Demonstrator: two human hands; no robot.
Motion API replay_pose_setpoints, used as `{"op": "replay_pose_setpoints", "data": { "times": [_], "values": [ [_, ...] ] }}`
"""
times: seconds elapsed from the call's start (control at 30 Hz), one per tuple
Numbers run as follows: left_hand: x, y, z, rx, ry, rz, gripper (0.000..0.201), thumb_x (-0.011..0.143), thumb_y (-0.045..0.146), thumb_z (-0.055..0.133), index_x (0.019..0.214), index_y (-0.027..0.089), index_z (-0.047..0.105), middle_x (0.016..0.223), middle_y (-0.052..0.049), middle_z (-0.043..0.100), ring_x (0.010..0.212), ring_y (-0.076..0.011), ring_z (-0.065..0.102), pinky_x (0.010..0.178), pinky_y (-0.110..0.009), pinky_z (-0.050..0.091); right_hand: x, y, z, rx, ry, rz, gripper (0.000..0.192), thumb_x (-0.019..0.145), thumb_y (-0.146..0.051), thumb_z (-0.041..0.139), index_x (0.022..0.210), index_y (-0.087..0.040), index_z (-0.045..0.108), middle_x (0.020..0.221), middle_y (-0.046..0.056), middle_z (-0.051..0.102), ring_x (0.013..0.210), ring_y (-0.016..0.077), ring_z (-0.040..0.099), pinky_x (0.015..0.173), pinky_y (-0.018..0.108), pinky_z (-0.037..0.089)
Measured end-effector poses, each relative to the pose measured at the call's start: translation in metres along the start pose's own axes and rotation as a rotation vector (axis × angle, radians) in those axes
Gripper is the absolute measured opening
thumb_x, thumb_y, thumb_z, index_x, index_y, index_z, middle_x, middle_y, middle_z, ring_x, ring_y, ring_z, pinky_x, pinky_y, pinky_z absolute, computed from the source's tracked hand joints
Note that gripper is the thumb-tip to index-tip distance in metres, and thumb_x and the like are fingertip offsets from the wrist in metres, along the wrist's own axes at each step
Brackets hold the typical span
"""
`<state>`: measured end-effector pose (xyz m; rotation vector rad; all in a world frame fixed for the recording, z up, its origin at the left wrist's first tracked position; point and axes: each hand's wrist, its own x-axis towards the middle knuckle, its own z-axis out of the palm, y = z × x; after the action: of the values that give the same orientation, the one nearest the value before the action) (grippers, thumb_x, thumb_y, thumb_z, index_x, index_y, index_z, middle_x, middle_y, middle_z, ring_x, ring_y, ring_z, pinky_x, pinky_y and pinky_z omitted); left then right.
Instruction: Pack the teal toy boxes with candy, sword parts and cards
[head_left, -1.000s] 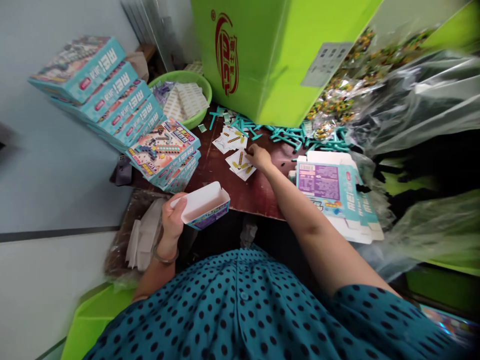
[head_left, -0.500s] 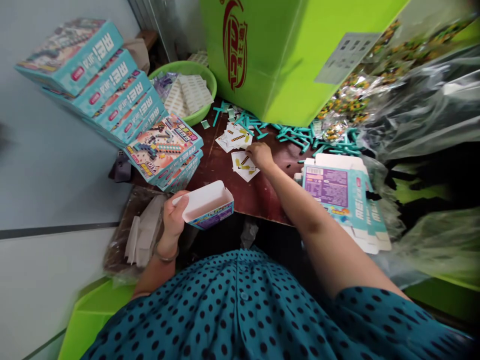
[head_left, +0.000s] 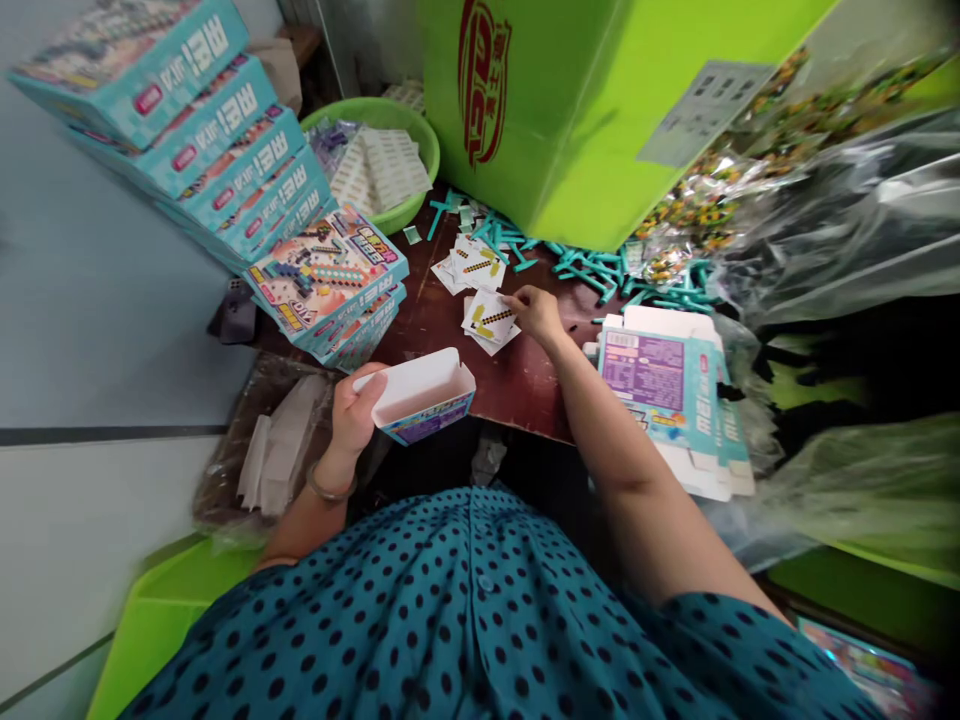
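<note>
My left hand (head_left: 358,408) grips one end of a small cardboard box (head_left: 427,405), its white inside showing through the open top and its printed side towards me. My right hand (head_left: 538,315) pinches the right corner of a white printed card (head_left: 491,315) with a yellow and black picture. That card overlaps other cards on the dark red table (head_left: 514,395). Just behind it lies a second small pile of similar cards (head_left: 474,262). Teal plastic T-shaped pieces (head_left: 589,272) are heaped beyond my right hand.
Finished-looking teal boxes (head_left: 322,270) are stacked at the left. A green basin (head_left: 409,212) holds white sheets. A large green carton (head_left: 570,120) stands at the back. Flattened boxes (head_left: 660,385) lie right, near clear bags (head_left: 840,220) of small pieces. A phone (head_left: 238,312) sits far left.
My right hand has shifted slightly right, and the card at its fingertips now lies turned over the others. My left hand still holds the open box. The whole view has shifted slightly.
</note>
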<state>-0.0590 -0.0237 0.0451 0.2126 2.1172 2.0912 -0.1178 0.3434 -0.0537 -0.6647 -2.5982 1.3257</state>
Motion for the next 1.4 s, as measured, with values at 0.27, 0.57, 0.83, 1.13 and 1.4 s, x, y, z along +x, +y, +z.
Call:
{"op": "replay_pose_setpoints", "data": {
  "times": [0.27,0.57,0.83,1.13,1.4],
  "values": [
    [-0.002,-0.003,0.0,0.016,-0.008,0.008,0.039,0.086,0.059,0.072,0.086,0.02,0.075,0.069,0.0,0.066,0.061,-0.0145,0.054,0.055,-0.025,0.039,-0.024,-0.004,-0.019,0.363,-0.101,-0.093,0.03,0.07,-0.036,0.08,0.093,-0.018,0.073,0.088,0.004,0.073,0.079,0.0193,0.065,0.076,0.034,0.053],
    [0.003,0.002,0.014,0.073,-0.054,0.026,0.043,0.086,0.063,0.07,0.085,0.02,0.073,0.07,0.0,0.063,0.063,-0.0144,0.053,0.056,-0.025,0.039,-0.068,-0.055,-0.066,0.244,0.133,-0.383,0.022,0.09,-0.041,0.071,0.083,-0.02,0.072,0.08,0.001,0.07,0.075,0.016,0.064,0.072,0.03,0.051],
    [0.017,0.017,0.037,0.1,-0.146,0.129,0.05,0.094,0.065,0.062,0.084,0.018,0.074,0.069,0.0,0.06,0.061,-0.0126,0.048,0.057,-0.026,0.036,-0.137,-0.116,-0.114,0.108,0.25,-0.847,0.016,0.098,-0.042,0.068,0.091,-0.03,0.077,0.086,0.0,0.073,0.085,0.0198,0.07,0.09,0.044,0.058],
    [0.013,0.02,0.044,0.12,-0.153,0.136,0.051,0.094,0.067,0.061,0.083,0.018,0.072,0.068,0.0,0.06,0.061,-0.0129,0.047,0.058,-0.027,0.037,-0.155,-0.108,-0.113,-0.196,0.365,-1.03,0.018,0.1,-0.044,0.062,0.094,-0.036,0.077,0.087,0.0,0.074,0.098,0.0236,0.069,0.101,0.054,0.052],
    [0.011,0.021,0.043,0.124,-0.144,0.131,0.051,0.094,0.067,0.061,0.083,0.018,0.074,0.07,-0.001,0.063,0.063,-0.0135,0.052,0.06,-0.026,0.04,-0.164,-0.115,-0.113,-0.103,0.295,-1.002,0.01,0.097,-0.039,0.07,0.093,-0.033,0.077,0.088,-0.001,0.075,0.094,0.0226,0.069,0.101,0.051,0.053]
  ]
}}
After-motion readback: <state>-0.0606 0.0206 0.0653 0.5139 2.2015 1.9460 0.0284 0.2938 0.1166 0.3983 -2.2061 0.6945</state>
